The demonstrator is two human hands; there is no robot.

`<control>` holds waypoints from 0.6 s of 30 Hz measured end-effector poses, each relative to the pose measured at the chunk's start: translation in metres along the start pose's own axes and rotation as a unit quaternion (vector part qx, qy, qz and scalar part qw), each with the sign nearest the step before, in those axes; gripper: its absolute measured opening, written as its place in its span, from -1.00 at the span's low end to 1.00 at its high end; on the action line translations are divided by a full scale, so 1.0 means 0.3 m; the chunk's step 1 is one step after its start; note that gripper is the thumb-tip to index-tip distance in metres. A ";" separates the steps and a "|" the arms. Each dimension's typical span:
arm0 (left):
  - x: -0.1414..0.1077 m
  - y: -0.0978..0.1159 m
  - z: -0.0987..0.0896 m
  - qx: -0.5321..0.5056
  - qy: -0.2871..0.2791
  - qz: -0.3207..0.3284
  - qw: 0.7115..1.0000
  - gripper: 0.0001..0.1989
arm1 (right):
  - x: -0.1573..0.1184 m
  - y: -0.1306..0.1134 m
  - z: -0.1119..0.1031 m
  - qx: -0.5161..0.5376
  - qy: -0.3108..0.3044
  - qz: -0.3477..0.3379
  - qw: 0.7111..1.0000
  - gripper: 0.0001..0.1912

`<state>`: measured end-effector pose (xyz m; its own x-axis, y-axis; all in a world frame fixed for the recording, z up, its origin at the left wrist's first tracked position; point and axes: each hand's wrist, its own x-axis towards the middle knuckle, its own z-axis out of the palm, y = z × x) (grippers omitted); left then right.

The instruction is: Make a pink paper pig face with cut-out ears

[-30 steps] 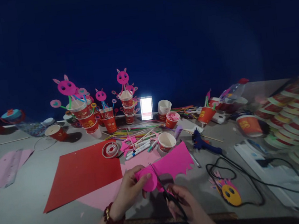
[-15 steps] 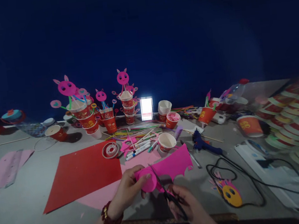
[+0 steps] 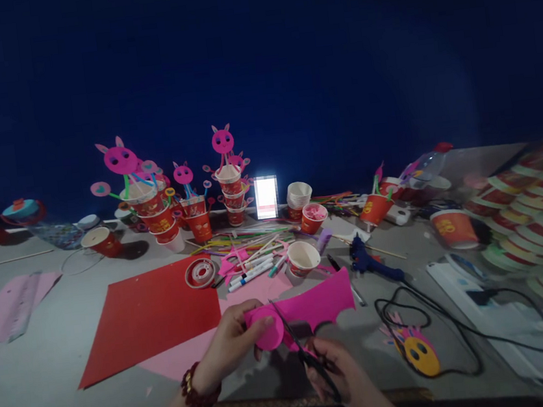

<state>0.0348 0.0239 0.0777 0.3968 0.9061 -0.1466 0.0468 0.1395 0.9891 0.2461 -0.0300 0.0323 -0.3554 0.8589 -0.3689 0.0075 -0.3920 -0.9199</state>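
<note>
Near the table's front edge my left hand [image 3: 242, 339] pinches a sheet of bright pink paper [image 3: 319, 302], its thumb on a round, disc-shaped part [image 3: 270, 332]. Black-handled scissors [image 3: 313, 360] are in my right hand [image 3: 337, 369], fingers wrapped round the handles. Their blades point up and away, up against the right side of the disc. From there the sheet stretches right, with scalloped, cut-out lower edges. Beneath and behind my hands lie light pink paper [image 3: 184, 357] and a red sheet [image 3: 154, 315].
Markers [image 3: 250, 274], a paper cup [image 3: 303, 258] and a tape roll [image 3: 203, 273] lie beyond my hands. A blue glue gun [image 3: 371, 263] trails its black cord on the right. Pink-faced cup figures [image 3: 228, 189] stand at the back; stacked cups [image 3: 542, 212] fill the far right.
The free right end of the pink sheet has dropped a little and shifted right. Both hands and the scissors stay almost in the same place.
</note>
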 end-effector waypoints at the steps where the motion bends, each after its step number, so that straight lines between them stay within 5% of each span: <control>1: 0.001 0.000 -0.002 0.000 0.000 -0.001 1.000 -0.62 | 0.000 0.000 0.000 -0.002 0.000 0.001 1.000 -0.41; 13: 0.024 -0.078 0.029 -0.158 0.080 -0.025 0.984 -0.61 | 0.011 0.041 0.010 0.008 0.019 0.017 1.000 -0.49; 18: 0.016 -0.079 0.024 -0.114 0.091 -0.018 0.989 -0.58 | 0.024 0.085 0.012 0.012 0.023 0.010 1.000 -0.36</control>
<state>0.0422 0.0222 0.0535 0.2266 0.9530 -0.2013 -0.1590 0.2401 0.9576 0.2404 -0.0351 0.0066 -0.3127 0.8649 -0.3927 -0.0084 -0.4160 -0.9093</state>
